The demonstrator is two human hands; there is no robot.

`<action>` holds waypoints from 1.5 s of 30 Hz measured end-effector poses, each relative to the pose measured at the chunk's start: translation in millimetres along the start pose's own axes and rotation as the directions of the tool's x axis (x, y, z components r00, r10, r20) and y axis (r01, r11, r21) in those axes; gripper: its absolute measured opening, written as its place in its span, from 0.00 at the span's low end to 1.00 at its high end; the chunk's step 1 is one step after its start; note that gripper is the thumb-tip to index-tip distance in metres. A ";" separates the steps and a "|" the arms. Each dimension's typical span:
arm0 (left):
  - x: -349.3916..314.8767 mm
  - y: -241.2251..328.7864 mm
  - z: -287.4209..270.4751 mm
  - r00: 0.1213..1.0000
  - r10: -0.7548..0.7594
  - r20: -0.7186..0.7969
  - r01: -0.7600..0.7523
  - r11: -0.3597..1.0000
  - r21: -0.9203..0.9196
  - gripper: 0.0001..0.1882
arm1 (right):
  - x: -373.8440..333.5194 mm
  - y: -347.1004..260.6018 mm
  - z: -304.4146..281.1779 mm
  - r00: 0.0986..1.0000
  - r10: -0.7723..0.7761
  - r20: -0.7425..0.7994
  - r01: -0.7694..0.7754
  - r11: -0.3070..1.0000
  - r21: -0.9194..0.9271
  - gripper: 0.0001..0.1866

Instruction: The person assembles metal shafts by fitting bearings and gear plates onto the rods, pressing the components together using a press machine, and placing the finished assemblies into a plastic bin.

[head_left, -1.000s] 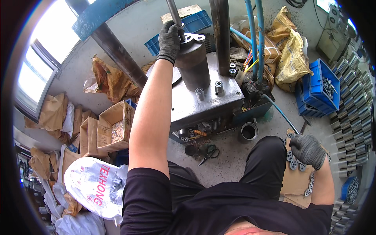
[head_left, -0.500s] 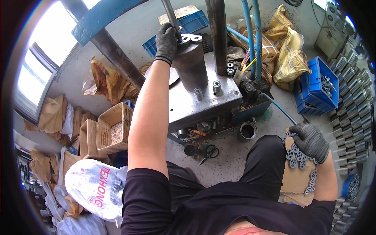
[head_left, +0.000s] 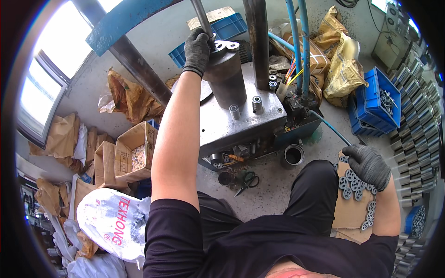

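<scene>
My left hand point(head_left: 196, 52), in a dark grey glove, is closed at the foot of a steel press rod point(head_left: 201, 15), above a thick dark steel cylinder point(head_left: 225, 78). Its fingertips are hidden, so what they pinch cannot be made out. Next to them, a pale flat part with round holes point(head_left: 232, 46) lies on the cylinder's top. My right hand point(head_left: 369, 167), gloved alike, is wrapped round the near end of a long blue lever point(head_left: 333, 128). Two small ribbed metal sleeves, one of them upright point(head_left: 257, 103), stand on the steel press table point(head_left: 215, 127).
Spoked metal discs point(head_left: 355, 185) lie on cardboard point(head_left: 348, 211) below my right hand. On the floor are scissors point(head_left: 247, 183) and a dark round can point(head_left: 293, 155). Stacked blue crates point(head_left: 378, 102) and rows of metal tubes point(head_left: 415, 125) stand right; cardboard boxes point(head_left: 135, 155) stand left.
My right hand has shifted very slightly away from me on the lever. My left hand and the parts on the cylinder look unchanged.
</scene>
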State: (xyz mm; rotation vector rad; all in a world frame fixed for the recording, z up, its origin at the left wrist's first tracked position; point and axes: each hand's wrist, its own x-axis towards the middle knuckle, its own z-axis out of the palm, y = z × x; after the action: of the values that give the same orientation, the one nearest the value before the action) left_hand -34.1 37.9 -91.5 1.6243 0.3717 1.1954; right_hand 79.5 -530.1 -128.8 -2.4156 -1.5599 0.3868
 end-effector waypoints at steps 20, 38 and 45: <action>-0.4 0.0 -0.6 1.000 -0.013 0.028 0.012 1.000 0.016 0.12 | 26.6 -7.7 -15.1 0.795 -0.212 -0.568 0.140 0.976 -0.169 0.11; 1.8 -8.6 -9.6 0.911 0.088 -0.403 -0.089 0.996 0.018 0.14 | 225.7 9.1 -125.4 0.679 -0.130 -0.722 -0.053 0.973 -0.226 0.21; -27.8 18.6 12.7 0.980 0.100 -0.170 -0.052 0.962 0.268 0.20 | 231.3 16.4 -124.5 0.654 -0.238 -0.718 -0.067 0.927 -0.368 0.27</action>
State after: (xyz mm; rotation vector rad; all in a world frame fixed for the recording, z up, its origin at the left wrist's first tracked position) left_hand -41.9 3.1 -89.4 1.7721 0.6103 1.4052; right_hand 228.0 -332.4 -38.8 -2.2224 -1.3837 -0.9261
